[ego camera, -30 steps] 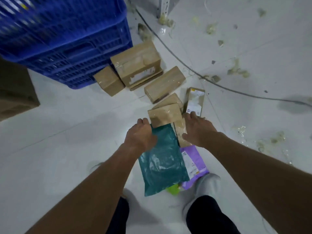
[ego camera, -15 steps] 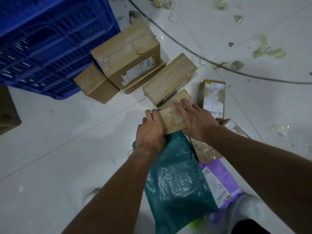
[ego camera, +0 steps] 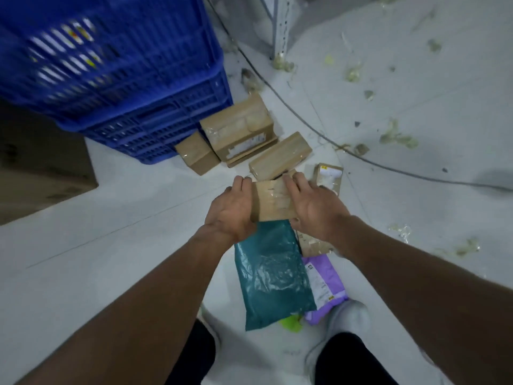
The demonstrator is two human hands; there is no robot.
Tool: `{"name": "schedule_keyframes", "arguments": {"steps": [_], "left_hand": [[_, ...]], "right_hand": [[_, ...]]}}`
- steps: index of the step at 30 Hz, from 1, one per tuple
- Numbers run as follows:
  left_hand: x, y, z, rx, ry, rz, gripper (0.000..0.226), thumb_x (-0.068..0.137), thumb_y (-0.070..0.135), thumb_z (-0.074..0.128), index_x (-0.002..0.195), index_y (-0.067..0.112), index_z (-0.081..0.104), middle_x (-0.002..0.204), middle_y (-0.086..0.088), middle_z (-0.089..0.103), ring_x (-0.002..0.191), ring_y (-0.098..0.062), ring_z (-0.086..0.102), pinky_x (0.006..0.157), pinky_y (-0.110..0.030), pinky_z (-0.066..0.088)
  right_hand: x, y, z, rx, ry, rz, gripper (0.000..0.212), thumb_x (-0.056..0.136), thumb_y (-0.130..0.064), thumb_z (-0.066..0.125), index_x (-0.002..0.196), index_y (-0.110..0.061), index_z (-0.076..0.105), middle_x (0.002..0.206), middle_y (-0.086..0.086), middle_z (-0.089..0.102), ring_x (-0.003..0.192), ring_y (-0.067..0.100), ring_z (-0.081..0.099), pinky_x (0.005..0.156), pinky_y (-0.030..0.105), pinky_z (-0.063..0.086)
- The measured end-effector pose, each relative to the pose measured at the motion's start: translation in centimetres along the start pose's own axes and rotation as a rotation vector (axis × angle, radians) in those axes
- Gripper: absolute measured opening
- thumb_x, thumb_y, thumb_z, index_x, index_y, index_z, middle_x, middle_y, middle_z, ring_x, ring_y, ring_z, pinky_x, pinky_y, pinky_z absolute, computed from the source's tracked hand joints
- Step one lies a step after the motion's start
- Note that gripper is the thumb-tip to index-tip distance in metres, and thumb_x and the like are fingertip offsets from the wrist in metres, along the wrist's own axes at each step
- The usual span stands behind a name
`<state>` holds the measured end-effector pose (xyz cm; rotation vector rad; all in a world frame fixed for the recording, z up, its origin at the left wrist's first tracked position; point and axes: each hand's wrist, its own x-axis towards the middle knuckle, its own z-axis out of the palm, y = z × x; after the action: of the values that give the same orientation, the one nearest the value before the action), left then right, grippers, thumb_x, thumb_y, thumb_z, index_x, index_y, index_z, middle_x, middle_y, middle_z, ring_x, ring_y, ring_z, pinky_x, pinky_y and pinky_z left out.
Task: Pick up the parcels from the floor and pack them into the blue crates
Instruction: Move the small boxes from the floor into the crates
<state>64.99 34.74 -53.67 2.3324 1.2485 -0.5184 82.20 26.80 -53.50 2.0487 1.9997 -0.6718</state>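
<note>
1. The left hand (ego camera: pixel 230 211) and right hand (ego camera: pixel 315 211) grip a taped cardboard box (ego camera: pixel 273 200) from either side, fingers curled over it, a little in front of the stacked blue crates (ego camera: pixel 125 79).
2. A teal bag (ego camera: pixel 272 273) and a purple bag (ego camera: pixel 329 282) show beneath that box, farther from the crates.
3. More brown parcels (ego camera: pixel 238 129) lie on the floor (ego camera: pixel 111 259) just beside the crates' bottom corner.

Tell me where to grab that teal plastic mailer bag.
Probably pinch its left long edge, from the left: the teal plastic mailer bag is flat, a taped brown cardboard box covers its far end, a purple plastic mailer crowds its right.
</note>
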Motion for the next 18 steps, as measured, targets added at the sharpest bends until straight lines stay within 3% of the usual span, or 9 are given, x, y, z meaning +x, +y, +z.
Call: {"name": "schedule_keyframes", "arguments": {"steps": [5, 9, 13, 18], "left_hand": [[-8.0, 0.1, -10.5, 0.032, -0.015, -0.037, 0.076, 0.067, 0.031, 0.082, 0.126, 0.016, 0.036, 0.121, -0.004, 0.043, 0.097, -0.025, 0.055, 0.07, -0.035, 0.044], [-14.6, 0.6, -18.4, 0.029, 0.042, -0.118, 0.077, 0.066, 0.027, 0.083, 0.127, 0.016, 0.038, 0.121, -0.004, 0.044, 0.098, -0.024, 0.054, 0.079, -0.037, 0.051], [-20.7, 0.4, -24.9, -0.032, 0.103, -0.161, 0.075, 0.063, 0.026, 0.082, 0.124, 0.015, 0.039, 0.116, -0.004, 0.044, 0.097, -0.023, 0.053, 0.076, -0.036, 0.048], [-26.9, -1.5, -31.6, -0.113, 0.19, -0.203, 0.08, 0.06, 0.032, 0.083, 0.125, 0.017, 0.039, 0.119, -0.002, 0.048, 0.101, -0.022, 0.055, 0.08, -0.035, 0.05]], "right_hand": [[-4.8, -4.7, -10.2, -0.004, -0.021, -0.061, 0.097, 0.083, -0.039, 0.068, 0.153, -0.012, 0.006, 0.141, 0.012, 0.03, 0.113, 0.028, 0.052, 0.09, 0.04, 0.05], [-8.5, -8.3, -19.0, -0.024, 0.045, -0.113, 0.095, 0.08, -0.035, 0.072, 0.151, -0.015, 0.011, 0.138, 0.012, 0.032, 0.104, 0.03, 0.055, 0.08, 0.041, 0.052], [-11.8, -11.6, -26.9, -0.087, 0.062, -0.183, 0.093, 0.08, -0.032, 0.072, 0.151, -0.013, 0.014, 0.133, 0.011, 0.034, 0.101, 0.028, 0.055, 0.068, 0.034, 0.039], [-13.7, -16.5, -35.7, -0.182, 0.08, -0.271, 0.094, 0.077, -0.036, 0.072, 0.15, -0.017, 0.017, 0.131, 0.009, 0.039, 0.106, 0.03, 0.052, 0.085, 0.04, 0.047]]}}
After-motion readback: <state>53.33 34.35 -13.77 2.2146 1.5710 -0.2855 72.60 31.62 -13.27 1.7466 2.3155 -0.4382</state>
